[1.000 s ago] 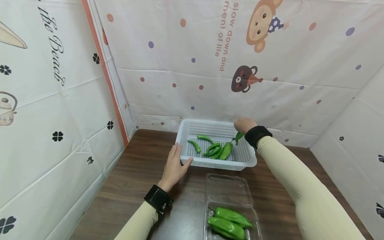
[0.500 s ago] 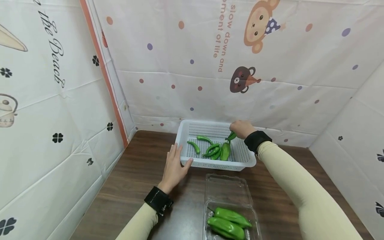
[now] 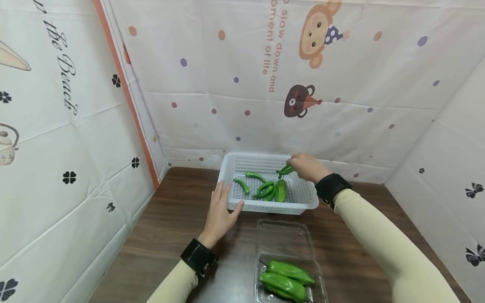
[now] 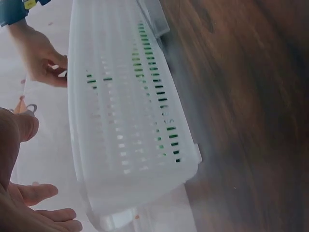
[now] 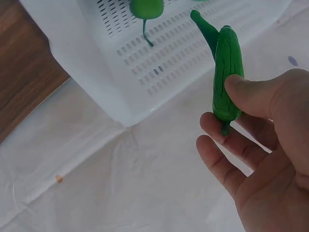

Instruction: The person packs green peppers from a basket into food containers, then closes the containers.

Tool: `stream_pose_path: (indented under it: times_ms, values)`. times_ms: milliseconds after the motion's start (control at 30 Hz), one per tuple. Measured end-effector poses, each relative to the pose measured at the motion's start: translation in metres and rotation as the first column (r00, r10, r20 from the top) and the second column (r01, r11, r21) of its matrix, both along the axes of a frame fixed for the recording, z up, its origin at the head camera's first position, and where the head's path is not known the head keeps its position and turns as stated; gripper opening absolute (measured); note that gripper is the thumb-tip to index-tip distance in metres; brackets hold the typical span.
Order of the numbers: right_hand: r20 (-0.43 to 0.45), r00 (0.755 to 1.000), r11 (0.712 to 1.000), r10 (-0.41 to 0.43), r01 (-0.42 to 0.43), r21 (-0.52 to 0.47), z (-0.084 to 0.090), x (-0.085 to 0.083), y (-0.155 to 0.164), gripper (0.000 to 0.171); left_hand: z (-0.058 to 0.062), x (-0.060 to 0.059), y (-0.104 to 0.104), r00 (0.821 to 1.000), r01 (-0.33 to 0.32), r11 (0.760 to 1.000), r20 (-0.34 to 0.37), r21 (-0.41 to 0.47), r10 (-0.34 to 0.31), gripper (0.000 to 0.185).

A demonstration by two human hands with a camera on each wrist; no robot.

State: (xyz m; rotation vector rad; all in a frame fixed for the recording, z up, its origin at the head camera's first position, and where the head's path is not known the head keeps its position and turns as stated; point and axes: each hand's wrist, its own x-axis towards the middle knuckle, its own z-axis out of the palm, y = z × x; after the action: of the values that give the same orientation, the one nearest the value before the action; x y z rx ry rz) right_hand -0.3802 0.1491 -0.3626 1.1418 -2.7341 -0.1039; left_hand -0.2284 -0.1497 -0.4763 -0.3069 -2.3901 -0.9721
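Note:
My right hand is over the right back part of the white perforated basket. Between thumb and fingers it pinches a wrinkled green pepper, its short stem pointing down in the right wrist view. A second, slimmer green pepper shows behind that one. Several thin green chilies and one broader green pepper lie on the basket floor. My left hand lies at the basket's left front corner, fingers fairly straight along the rim and thumb at the front edge.
In front of the basket stands a clear plastic clamshell box, its lid folded back, holding several large green peppers. The brown wooden table meets printed white cloth walls at the back and both sides.
My right hand has shifted a little left over the basket with the peppers it holds. The broad pepper in the basket has turned from slanted to nearly straight. My left hand stays at the rim.

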Motion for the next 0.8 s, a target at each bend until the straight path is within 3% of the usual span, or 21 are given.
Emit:
stream_pose_path:
  times_ms: [200, 433, 800]
  values:
    - [-0.009, 1.0, 0.997, 0.012, -0.013, -0.076, -0.008, 0.015, 0.004, 0.032, 0.001, 0.009, 0.004, 0.998, 0.055, 0.998, 0.014, 0.018, -0.055, 0.079]
    - [-0.088, 0.993, 0.978, 0.084, -0.099, -0.185, -0.017, 0.035, 0.011, 0.038, 0.003, 0.017, 0.01, 0.99, 0.139, 0.989, 0.023, 0.044, -0.141, 0.089]
    - [-0.09, 0.985, 0.912, 0.149, -0.172, -0.373, -0.018, 0.087, 0.023, 0.05, 0.005, 0.026, 0.019, 0.957, 0.283, 0.957, 0.041, 0.055, -0.286, 0.103]
